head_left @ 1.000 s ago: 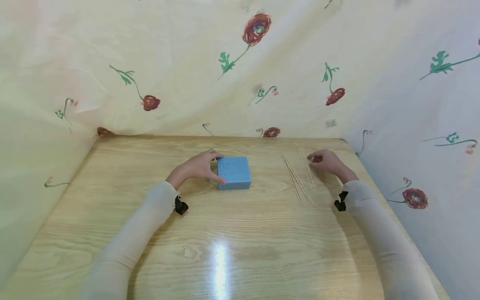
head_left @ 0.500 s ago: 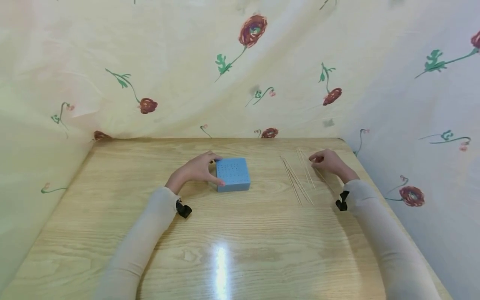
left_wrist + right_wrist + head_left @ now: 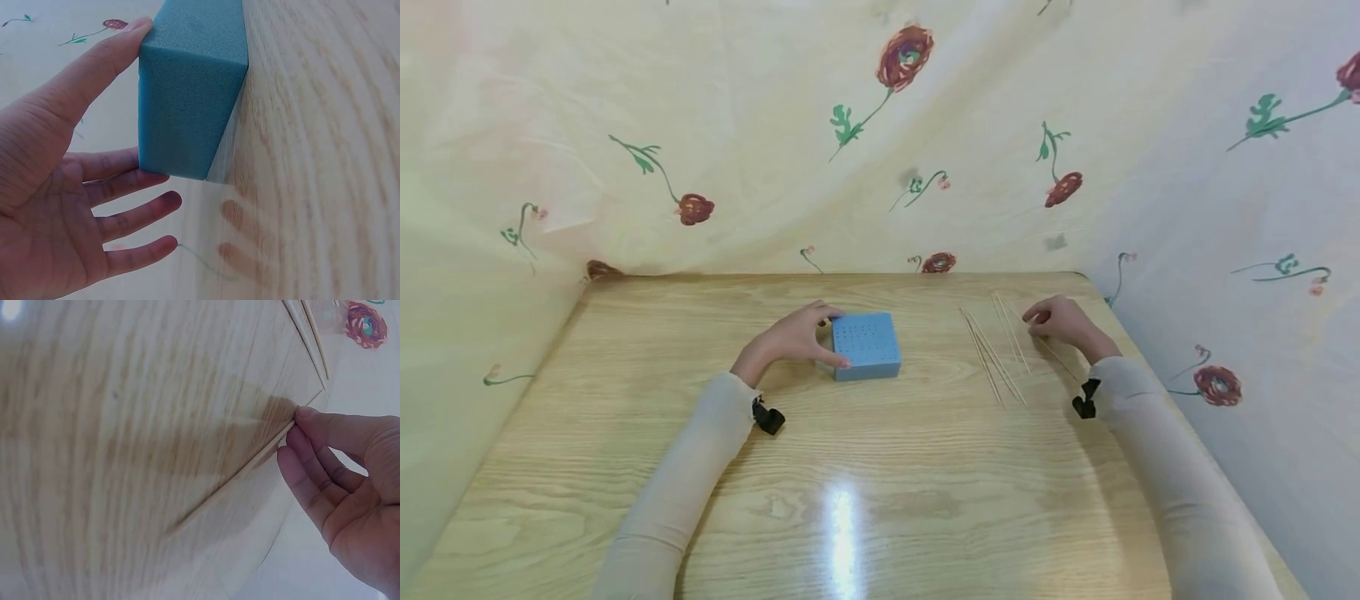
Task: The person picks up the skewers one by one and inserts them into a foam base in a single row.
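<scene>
A blue foam block (image 3: 867,340) with rows of small holes in its top sits on the wooden table. Thumb and forefinger of my left hand (image 3: 793,335) grip its near and far sides. The left wrist view shows the foam block (image 3: 187,106) between thumb and forefinger, the other fingers of that hand (image 3: 59,206) spread. On the right, my right hand (image 3: 1063,323) pinches a thin wooden stick (image 3: 231,480) between thumb and fingertips. The stick lies low along the tabletop, its far tip near other sticks.
Several loose thin sticks (image 3: 982,358) lie on the table (image 3: 925,467) between the block and my right hand, a few crossing. Flower-patterned cloth (image 3: 760,150) hangs behind the table and along both sides.
My right hand has shifted slightly right, and the stick under it, not visible a second ago, now shows pinched in its fingers. My left hand keeps its place on the block.
</scene>
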A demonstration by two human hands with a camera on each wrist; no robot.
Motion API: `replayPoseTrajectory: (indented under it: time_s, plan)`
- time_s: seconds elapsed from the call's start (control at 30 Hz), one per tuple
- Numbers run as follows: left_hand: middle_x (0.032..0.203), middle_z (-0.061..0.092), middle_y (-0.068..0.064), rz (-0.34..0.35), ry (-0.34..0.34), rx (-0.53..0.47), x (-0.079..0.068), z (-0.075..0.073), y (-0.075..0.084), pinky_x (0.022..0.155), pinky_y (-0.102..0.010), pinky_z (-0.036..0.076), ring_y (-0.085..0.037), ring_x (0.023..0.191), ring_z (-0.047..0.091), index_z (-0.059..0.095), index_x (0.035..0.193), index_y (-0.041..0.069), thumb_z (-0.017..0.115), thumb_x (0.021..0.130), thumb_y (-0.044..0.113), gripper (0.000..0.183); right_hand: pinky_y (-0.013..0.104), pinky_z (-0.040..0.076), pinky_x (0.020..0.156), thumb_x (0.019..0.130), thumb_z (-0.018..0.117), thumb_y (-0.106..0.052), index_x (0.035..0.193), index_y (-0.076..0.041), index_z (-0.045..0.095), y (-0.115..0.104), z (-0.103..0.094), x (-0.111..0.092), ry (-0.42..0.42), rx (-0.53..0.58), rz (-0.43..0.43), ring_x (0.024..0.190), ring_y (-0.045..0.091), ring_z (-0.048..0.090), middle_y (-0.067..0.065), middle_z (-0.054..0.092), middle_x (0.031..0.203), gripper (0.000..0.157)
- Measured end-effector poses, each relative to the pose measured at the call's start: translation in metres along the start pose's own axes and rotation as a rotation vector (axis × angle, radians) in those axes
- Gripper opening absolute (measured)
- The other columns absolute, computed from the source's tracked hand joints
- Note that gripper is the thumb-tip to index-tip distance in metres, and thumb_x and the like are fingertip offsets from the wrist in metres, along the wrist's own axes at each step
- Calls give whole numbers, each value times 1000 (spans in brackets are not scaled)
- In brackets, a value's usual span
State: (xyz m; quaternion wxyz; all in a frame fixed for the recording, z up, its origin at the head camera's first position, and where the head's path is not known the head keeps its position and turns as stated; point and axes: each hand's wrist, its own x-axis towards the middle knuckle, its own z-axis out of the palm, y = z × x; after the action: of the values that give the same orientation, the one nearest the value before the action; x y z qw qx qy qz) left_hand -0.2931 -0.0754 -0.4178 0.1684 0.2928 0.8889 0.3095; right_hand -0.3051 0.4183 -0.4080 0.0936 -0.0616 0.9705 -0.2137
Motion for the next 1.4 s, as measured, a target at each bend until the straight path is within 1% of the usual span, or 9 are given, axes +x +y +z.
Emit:
replayPoseTrajectory:
  time_s: [0.2,0.37,0.5,0.6,0.73,0.93,1.07,1.3,1.4]
  plan:
    - [162,32,-16,6,3,-17,1,-1,0,114,-59,38,-38,144,40,35,159,9,84,83,47,98,28,47,69,92,67,-3,112,8,72,4,1,3,29,-1,14,83,26,63,21,72,95,23]
    - [163,30,-17,8,-1,-11,1,1,-3,114,-60,38,-39,144,41,34,159,9,82,83,50,100,28,47,67,89,66,-2,108,6,73,4,4,3,37,2,37,79,22,60,18,72,93,21]
    - [163,31,-17,5,0,-18,0,3,-5,114,-60,38,-39,144,40,34,159,9,82,83,50,99,29,48,65,87,68,-3,106,6,73,4,6,3,43,-3,24,78,23,62,18,72,92,21]
    - [164,30,-17,5,3,-24,0,1,-3,114,-60,37,-39,145,39,34,159,9,83,83,49,99,31,49,67,88,70,-3,104,6,73,4,5,3,53,1,14,81,26,64,20,72,93,19]
    - [165,27,-18,-4,5,-25,0,1,-3,115,-61,36,-40,146,38,33,160,10,83,83,48,99,32,49,75,90,70,-5,100,5,73,7,5,2,58,6,13,86,27,63,18,71,94,15]
    - [165,26,-19,5,-1,-36,-2,3,-3,114,-61,37,-40,146,38,32,160,8,82,84,48,99,31,47,74,90,71,-9,90,2,73,14,9,-4,49,9,19,81,21,61,13,72,88,12]
    - [164,29,-18,7,7,-48,-2,5,-5,114,-60,38,-39,145,40,33,160,8,83,84,47,99,31,46,74,90,72,-10,91,1,73,17,11,-5,46,29,14,80,19,59,12,71,88,12]
    - [159,37,-16,33,15,-64,-1,7,-7,112,-57,42,-39,140,45,34,159,8,84,84,42,96,32,45,73,88,74,-12,87,-1,72,17,10,-4,53,13,-9,76,17,56,8,70,83,10]
    - [159,37,-14,23,24,-60,1,6,-9,112,-56,41,-38,140,46,35,159,10,85,83,44,97,32,45,72,87,74,-10,86,-2,73,17,10,-1,64,20,-12,76,17,56,7,69,82,8]
